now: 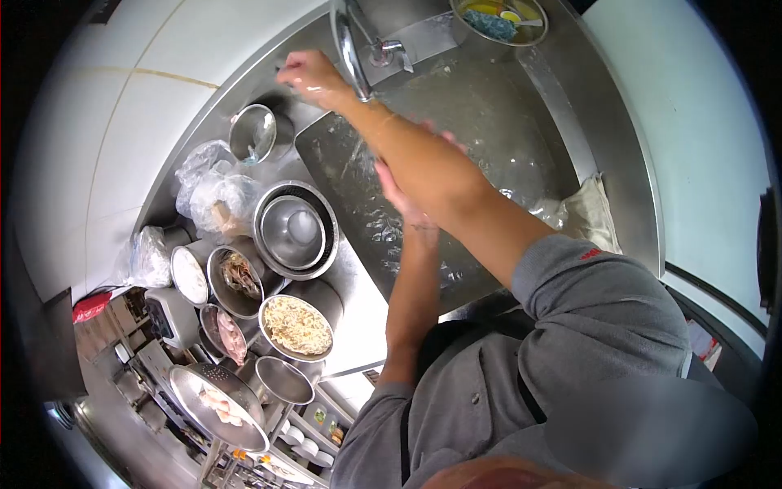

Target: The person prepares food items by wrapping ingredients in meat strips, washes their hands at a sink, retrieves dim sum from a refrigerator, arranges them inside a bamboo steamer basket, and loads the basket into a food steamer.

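My right arm reaches across the sink (529, 106) beneath the curved faucet (346, 53). Beyond the faucet, near the sink's back left edge, my right hand (314, 77) is closed, its fingers curled and wet; whatever they may hold is hidden. From below, my left hand (399, 191) wraps around my right forearm, with the thumb on the near side and the fingertips showing past the far side. Rippling water lies in the basin under both arms. The faucet's lever (395, 49) stands just right of the spout.
Left of the sink stand nested bowls (293, 232), a steel pot (252, 134), plastic bags (220, 196), a pot of chopped pale food (297, 326) and a colander with pale pieces (216, 407). A cloth (590, 216) hangs over the right rim. One bowl (505, 16) sits at the back.
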### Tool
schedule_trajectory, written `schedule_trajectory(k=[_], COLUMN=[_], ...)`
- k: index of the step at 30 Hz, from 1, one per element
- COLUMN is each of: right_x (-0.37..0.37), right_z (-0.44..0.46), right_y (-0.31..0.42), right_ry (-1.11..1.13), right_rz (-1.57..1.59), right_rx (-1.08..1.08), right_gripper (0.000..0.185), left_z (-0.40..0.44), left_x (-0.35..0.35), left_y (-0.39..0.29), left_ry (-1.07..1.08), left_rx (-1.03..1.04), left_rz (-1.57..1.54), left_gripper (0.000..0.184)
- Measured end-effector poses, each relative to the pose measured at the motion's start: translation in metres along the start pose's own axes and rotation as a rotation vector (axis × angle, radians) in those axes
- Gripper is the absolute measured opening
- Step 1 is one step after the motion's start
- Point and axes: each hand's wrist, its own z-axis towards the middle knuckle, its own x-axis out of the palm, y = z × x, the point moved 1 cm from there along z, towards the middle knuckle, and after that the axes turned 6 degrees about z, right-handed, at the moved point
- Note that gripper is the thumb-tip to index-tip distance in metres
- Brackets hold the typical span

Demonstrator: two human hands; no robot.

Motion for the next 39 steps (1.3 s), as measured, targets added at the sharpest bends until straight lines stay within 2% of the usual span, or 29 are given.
schedule_trajectory(k=[1, 2, 4, 6, 8, 9, 10, 11, 12, 14, 15, 16, 17, 18, 19, 20, 22, 24, 26, 27, 28, 29, 30, 32, 33, 35, 36, 38, 39], right_x=[-0.003, -0.006, -0.01, -0.008, -0.007, -0.012, -0.017, -0.027, -0.038, -0.057, -0.064, -0.069, -0.071, -0.075, -0.076, -0.078, -0.082, -0.107, -0.13, -0.136, -0.141, -0.145, -0.151, -0.16, -0.159, -0.155, -0.162, -0.175, -0.185], right_z=[-0.005, -0.003, -0.003, -0.005, -0.012, -0.019, -0.018, -0.017, -0.019, -0.032, -0.042, -0.053, -0.064, -0.073, -0.084, -0.088, -0.09, -0.081, -0.072, -0.065, -0.06, -0.057, -0.054, -0.05, -0.052, -0.064, -0.069, -0.086, -0.096], right_y=[0.014, 0.012, 0.007, 0.01, 0.009, 0.015, 0.006, -0.015, -0.029, -0.033, -0.029, -0.025, -0.017, -0.014, -0.011, -0.005, 0.01, -0.007, -0.018, -0.025, -0.032, -0.035, -0.027, -0.009, 0.001, 0.018, 0.009, -0.003, 0.005], right_ry=[0.114, 0.123, 0.307, 0.309, 0.309, 0.214, 0.224, 0.125, 0.023, -0.013, -0.052, -0.053, -0.073, -0.094, 0.063, 0.053, 0.157, 0.048, -0.645, -0.656, -0.603, -0.548, -0.561, -0.37, -0.378, -0.337, -0.342, -0.337, -0.358], right_rz=[0.351, 0.351, 0.748, 0.678, 0.602, 0.535, 0.536, 0.47, 0.4, 0.424, 0.458, 0.452, 0.309, 0.163, 0.04, 0.033, -0.084, -0.159, -1.101, -1.097, -1.144, -1.185, -1.179, -0.845, -0.836, -0.38, -0.376, -0.543, -0.543], right_rx=[0.248, 0.248, 0.356, 0.34, 0.302, 0.315, 0.313, 0.289, 0.262, 0.302, 0.354, 0.354, 0.44, 0.519, 0.417, 0.418, 0.488, 0.45, 0.047, 0.043, 0.187, 0.335, 0.334, 0.42, 0.419, 0.581, 0.57, 0.215, 0.198], right_gripper=[0.018, 0.018, 0.025, 0.029, 0.029, 0.027, 0.027, 0.024, 0.022, 0.018, 0.014, 0.014, 0.012, 0.01, 0.012, 0.012, 0.016, 0.021, 0.03, 0.03, 0.033, 0.037, 0.037, 0.042, 0.042, 0.041, 0.041, 0.036, 0.036], left_z=[0.003, 0.007, 0.017, 0.056, 0.082, 0.094, 0.105, 0.111, 0.115, 0.128, 0.135, 0.14, 0.144, 0.146, 0.148, 0.148, 0.16, 0.165, 0.159, 0.158, 0.156, 0.151, 0.142, 0.117, 0.106, 0.088, 0.087, 0.086, 0.089], left_x=[0.0, -0.002, -0.011, -0.028, -0.025, -0.032, -0.047, -0.06, -0.066, -0.075, -0.087, -0.098, -0.104, -0.094, -0.084, -0.078, -0.109, -0.114, -0.113, -0.115, -0.117, -0.121, -0.118, -0.113, -0.103, -0.079, -0.078, -0.078, -0.081], left_y=[0.001, 0.001, -0.009, -0.051, -0.077, -0.092, -0.108, -0.121, -0.131, -0.146, -0.148, -0.151, -0.154, -0.153, -0.152, -0.148, -0.16, -0.167, -0.163, -0.162, -0.16, -0.153, -0.145, -0.124, -0.11, -0.078, -0.073, -0.058, -0.056], left_ry=[0.005, 0.022, 0.03, 0.046, -0.337, -0.337, -0.499, -0.661, -0.658, -0.875, -0.871, -1.0, -1.116, -1.109, -1.117, -1.118, -1.064, -0.857, -0.925, -1.026, -1.127, -1.243, -1.227, -0.644, -0.634, -0.482, -0.47, -0.475, -0.448], left_rx=[0.011, 0.022, 0.035, -0.029, 0.031, 0.04, 0.101, 0.157, 0.158, 0.117, 0.116, 0.249, 0.393, 0.396, 0.375, 0.347, 0.41, 0.309, 0.323, 0.342, 0.36, 0.541, 0.547, 0.452, 0.451, -0.036, -0.034, -0.063, -0.07], left_rz=[0.001, 0.051, 0.096, 0.254, 0.55, 0.553, 0.536, 0.511, 0.507, 1.094, 1.088, 1.419, 1.753, 1.747, 1.897, 2.051, 2.018, 2.262, 2.269, 2.295, 2.32, 2.35, 2.356, 1.707, 1.716, 1.162, 1.167, 1.082, 1.087], left_gripper=[0.067, 0.068, 0.069, 0.073, 0.066, 0.066, 0.064, 0.062, 0.062, 0.067, 0.067, 0.079, 0.093, 0.093, 0.093, 0.093, 0.09, 0.092, 0.089, 0.086, 0.083, 0.065, 0.065, 0.043, 0.043, 0.025, 0.025, 0.02, 0.02])
